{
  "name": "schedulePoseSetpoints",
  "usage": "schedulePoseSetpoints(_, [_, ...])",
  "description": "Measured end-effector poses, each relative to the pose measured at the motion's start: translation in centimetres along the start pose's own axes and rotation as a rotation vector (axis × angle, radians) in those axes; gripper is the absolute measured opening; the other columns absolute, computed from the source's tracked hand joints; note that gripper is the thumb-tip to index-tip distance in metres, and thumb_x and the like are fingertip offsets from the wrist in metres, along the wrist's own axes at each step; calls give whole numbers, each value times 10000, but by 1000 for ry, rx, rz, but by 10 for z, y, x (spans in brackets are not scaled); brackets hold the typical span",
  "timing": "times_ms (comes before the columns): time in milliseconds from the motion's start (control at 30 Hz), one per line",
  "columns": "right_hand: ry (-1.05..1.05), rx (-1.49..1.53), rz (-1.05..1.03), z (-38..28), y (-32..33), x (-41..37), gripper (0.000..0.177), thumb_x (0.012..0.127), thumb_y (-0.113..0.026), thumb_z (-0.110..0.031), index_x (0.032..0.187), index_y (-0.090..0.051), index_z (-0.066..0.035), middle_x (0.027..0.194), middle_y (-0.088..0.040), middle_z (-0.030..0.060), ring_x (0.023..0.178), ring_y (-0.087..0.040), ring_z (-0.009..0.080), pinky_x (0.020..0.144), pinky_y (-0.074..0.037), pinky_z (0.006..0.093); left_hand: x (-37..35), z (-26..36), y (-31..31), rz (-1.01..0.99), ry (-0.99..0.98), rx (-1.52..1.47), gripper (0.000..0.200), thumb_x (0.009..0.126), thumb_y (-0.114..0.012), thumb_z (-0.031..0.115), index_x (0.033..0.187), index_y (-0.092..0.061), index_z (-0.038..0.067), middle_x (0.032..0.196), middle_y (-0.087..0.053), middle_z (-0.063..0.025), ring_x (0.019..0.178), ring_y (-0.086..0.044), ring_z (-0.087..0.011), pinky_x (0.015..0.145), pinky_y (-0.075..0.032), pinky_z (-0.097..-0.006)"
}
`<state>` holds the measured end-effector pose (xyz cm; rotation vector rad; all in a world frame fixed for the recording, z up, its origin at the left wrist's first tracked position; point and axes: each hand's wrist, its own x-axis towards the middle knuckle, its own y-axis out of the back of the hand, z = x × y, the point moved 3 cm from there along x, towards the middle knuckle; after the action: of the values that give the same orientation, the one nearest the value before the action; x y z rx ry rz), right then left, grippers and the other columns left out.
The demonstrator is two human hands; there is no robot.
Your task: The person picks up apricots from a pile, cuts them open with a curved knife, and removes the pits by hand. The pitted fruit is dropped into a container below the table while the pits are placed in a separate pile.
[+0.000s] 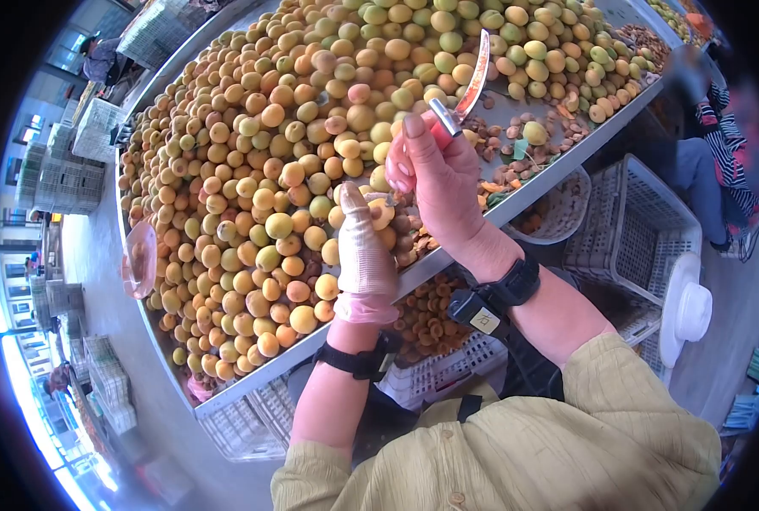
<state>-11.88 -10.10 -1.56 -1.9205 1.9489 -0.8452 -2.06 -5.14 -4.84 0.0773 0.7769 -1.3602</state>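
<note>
My left hand (367, 260), in a pale glove, is closed around an apricot (383, 213) at the near edge of the fruit pile. The glove hides part of that fruit. Just to the right and slightly higher, my bare right hand (443, 183) grips a small curved knife (475, 85) by its red handle. Its blade points up and away from me, with orange bits on the metal. Beyond both hands spreads a big heap of yellow, orange and greenish apricots (252, 170) on a metal-rimmed table (269, 379).
Pits and scraps (503, 175) lie on the table right of my hands. Below the edge are a crate of halved apricots (435, 324), a white basket (567, 213) and a grey crate (644, 230). Another person (720, 153) sits at right. A pink bowl (140, 260) rests at the left rim.
</note>
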Motion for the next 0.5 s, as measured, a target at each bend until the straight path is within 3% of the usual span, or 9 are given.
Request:
schedulePoseSetpoints(100, [77, -205, -55, 4, -3, -8, 210, 978, -514, -239, 837, -476, -88, 625, -455, -16, 517, -406, 64, 492, -360, 224, 3, -3, 9, 82, 64, 40, 648, 884, -389, 685, 1043, -568, 82, 794, -597, -4, 571, -532, -102, 460, -415, -212])
schedulePoseSetpoints(133, [83, -240, -45, 5, -5, -10, 233, 944, -572, -251, 811, -494, -76, 605, -453, -19, 527, -428, 59, 494, -374, 225, 6, -5, 8, 138, -23, 14, 680, 892, -402, 667, 1175, -550, 67, 920, -619, -11, 725, -576, -100, 577, -472, -221])
schedulePoseSetpoints(167, [94, -279, -31, 5, -9, -13, 263, 911, -630, -263, 786, -513, -64, 585, -452, -23, 537, -450, 54, 495, -388, 227, 7, -6, 9, 113, -56, 4, 668, 919, -404, 620, 1256, -515, 54, 1052, -600, -23, 916, -571, -117, 781, -486, -248])
schedulePoseSetpoints(233, [166, -473, -70, 3, -13, -19, 196, 930, -589, -188, 812, -507, -55, 665, -481, -15, 574, -443, 70, 518, -381, 236, 1, -3, -8, 70, -236, -111, 556, 944, -410, 569, 1103, -523, 49, 951, -550, 12, 811, -530, -101, 694, -473, -234])
schedulePoseSetpoints(300, [238, -567, -91, 4, -15, -21, 245, 896, -637, -181, 742, -503, -45, 648, -466, -1, 577, -422, 69, 516, -364, 245, 27, -25, 7, -49, -356, -136, 444, 984, -424, 449, 1131, -520, 42, 1043, -548, -12, 940, -529, -120, 833, -459, -264])
schedulePoseSetpoints(333, [240, -542, -103, 0, -17, -23, 260, 889, -645, -185, 726, -499, -44, 637, -452, 4, 575, -411, 70, 515, -356, 248, 37, -34, 19, -102, -363, -152, 444, 984, -424, 449, 1131, -520, 42, 1043, -548, -12, 940, -529, -120, 833, -459, -264])
schedulePoseSetpoints(433, [168, -393, -104, -5, -19, -24, 327, 887, -648, -225, 668, -481, -50, 580, -408, -4, 549, -375, 73, 496, -338, 257, 63, -49, 33, -579, -329, -357, 379, 1027, -358, 308, 1285, -459, 50, 1200, -508, -32, 1103, -495, -126, 966, -402, -266])
schedulePoseSetpoints(467, [119, -358, -65, 1, -16, -24, 309, 901, -632, -218, 683, -482, -58, 596, -407, -33, 570, -379, 52, 504, -335, 238, 35, -27, 9, -322, -310, -193, 363, 1011, -393, 339, 1201, -508, 52, 1126, -562, -33, 1029, -542, -128, 879, -451, -260])
schedulePoseSetpoints(500, [88, -237, -66, 3, -15, -22, 290, 912, -622, -222, 707, -487, -69, 617, -415, -50, 573, -380, 38, 505, -331, 218, 5, -5, -12, -343, -311, -193, 363, 1011, -393, 339, 1201, -508, 52, 1126, -562, -33, 1029, -542, -128, 879, -451, -260])
